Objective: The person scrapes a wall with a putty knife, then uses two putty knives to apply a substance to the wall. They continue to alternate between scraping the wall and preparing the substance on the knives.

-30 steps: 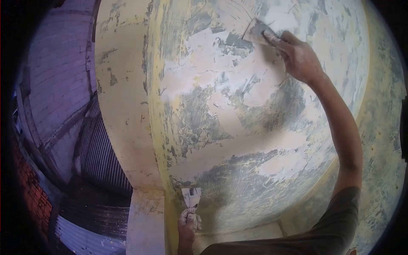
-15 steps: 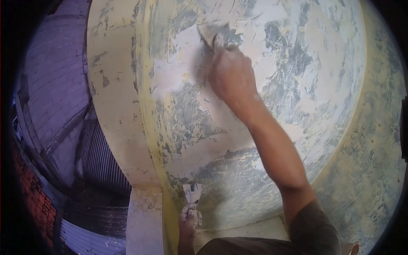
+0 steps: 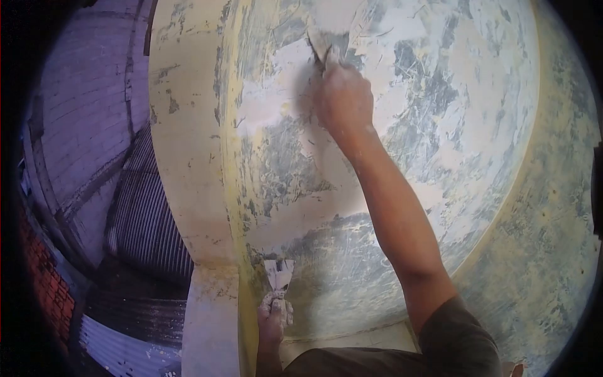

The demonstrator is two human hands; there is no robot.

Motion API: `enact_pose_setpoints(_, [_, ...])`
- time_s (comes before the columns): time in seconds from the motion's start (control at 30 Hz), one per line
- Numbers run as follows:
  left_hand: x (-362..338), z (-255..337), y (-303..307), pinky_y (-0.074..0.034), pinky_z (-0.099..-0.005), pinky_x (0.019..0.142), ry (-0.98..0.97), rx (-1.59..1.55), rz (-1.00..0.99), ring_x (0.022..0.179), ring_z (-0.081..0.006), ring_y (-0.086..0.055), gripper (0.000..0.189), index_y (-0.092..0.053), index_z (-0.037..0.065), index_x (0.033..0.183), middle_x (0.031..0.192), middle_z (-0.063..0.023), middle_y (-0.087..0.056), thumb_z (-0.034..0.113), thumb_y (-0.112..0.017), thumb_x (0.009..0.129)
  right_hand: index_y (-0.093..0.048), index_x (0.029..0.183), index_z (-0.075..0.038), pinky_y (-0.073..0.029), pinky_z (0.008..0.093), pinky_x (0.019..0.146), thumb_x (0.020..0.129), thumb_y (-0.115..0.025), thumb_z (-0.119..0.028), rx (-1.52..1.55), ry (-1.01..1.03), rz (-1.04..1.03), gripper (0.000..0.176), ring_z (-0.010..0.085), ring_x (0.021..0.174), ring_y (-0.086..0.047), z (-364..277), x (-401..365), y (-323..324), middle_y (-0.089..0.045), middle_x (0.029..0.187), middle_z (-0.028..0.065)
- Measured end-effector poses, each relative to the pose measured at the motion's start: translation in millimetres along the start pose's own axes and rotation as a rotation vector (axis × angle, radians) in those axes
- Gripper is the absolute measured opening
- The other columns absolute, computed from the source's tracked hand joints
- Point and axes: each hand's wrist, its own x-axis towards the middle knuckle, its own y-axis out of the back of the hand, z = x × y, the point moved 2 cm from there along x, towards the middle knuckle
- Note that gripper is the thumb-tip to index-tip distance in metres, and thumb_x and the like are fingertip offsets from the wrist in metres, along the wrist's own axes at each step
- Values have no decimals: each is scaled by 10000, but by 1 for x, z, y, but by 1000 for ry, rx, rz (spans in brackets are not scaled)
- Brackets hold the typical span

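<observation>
My right hand point(image 3: 344, 94) is raised high and closed round a putty knife point(image 3: 320, 45). Its blade lies against the patchy white and grey wall point(image 3: 427, 94), which is streaked with filler. Low down, near the wall's left side, my left hand point(image 3: 275, 314) grips a second putty knife point(image 3: 279, 274), blade pointing up. White filler coats that blade and the fingers below it. Both handles are mostly hidden by my fingers.
A cream pillar edge point(image 3: 188, 144) borders the wall on the left. Beyond it, lower down, are corrugated sheets point(image 3: 147, 213), a block wall point(image 3: 81, 94) and red bricks point(image 3: 47, 283). A mottled wall section point(image 3: 534, 251) curves away at right.
The view has shifted slightly, so the pillar appears further right. My right hand and its putty knife sit a little further right on the wall; my left hand keeps its grip.
</observation>
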Motion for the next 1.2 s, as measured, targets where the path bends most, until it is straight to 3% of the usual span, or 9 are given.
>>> enact_pose_setpoints(0.13, [-1,0,-5,-411,-258,437,10,-46,-6,488,-126,-489,242,-484,62,1095,731,-96,-566,270,-490,971,-618,1087,-14,-514,468,693,801,-517,-88,49,5,-70,312,388,723,-635,3,13,35,-628,744,236])
enact_pose_setpoints(0.23, [-1,-6,-8,-411,-256,439,43,-46,-8,485,-132,-488,226,-485,55,1082,727,-98,-567,251,-488,969,-631,972,-3,-509,479,694,838,-488,-83,32,153,248,212,390,726,-637,17,72,29,-632,728,229])
enact_pose_setpoints(0.33, [-2,-10,-8,-410,-258,439,12,-30,-40,482,-136,-484,211,-484,50,1075,726,-102,-566,231,-485,966,-627,942,-4,-512,473,705,833,-490,-81,-114,191,119,191,391,752,-636,16,100,18,-639,791,232])
enact_pose_setpoints(0.4, [-4,-10,-10,-405,-249,452,13,-47,-46,491,-111,-474,177,-501,33,1079,717,-85,-561,149,-409,984,-626,975,-5,-515,465,708,829,-499,-83,-64,134,112,209,392,755,-634,13,76,5,-636,820,231])
enact_pose_setpoints(0.6, [-7,1,-15,-406,-256,440,38,-45,-20,488,-133,-482,203,-474,46,1071,722,-100,-556,219,-481,966,-595,1126,-3,-513,464,677,862,-497,-91,85,-3,-66,295,396,721,-625,0,-32,11,-623,817,212])
enact_pose_setpoints(0.77, [-6,-12,-14,-412,-263,443,49,-36,-35,485,-130,-480,230,-466,40,1091,727,-98,-554,233,-485,966,-620,1037,4,-507,470,655,869,-495,-109,1,95,216,237,392,686,-618,32,43,32,-631,785,215])
enact_pose_setpoints(0.87, [-4,-16,-14,-414,-267,444,47,-5,-66,484,-130,-480,246,-467,38,1101,728,-98,-556,243,-487,967,-629,976,14,-515,469,662,870,-486,-112,-28,-19,115,218,387,712,-635,39,78,32,-642,823,218])
enact_pose_setpoints(1.1, [-6,-3,-16,-412,-260,451,37,-36,-14,489,-129,-482,245,-469,35,1129,724,-96,-559,224,-472,973,-610,968,46,-522,477,747,841,-492,-63,54,-100,-139,205,416,786,-639,-10,-20,4,-621,846,251])
enact_pose_setpoints(1.2, [-7,-1,-18,-412,-260,455,40,-57,-1,490,-130,-477,243,-474,35,1136,721,-96,-560,218,-467,976,-605,980,50,-511,482,699,859,-489,-73,132,-41,-38,208,413,741,-624,-13,-19,24,-607,801,256])
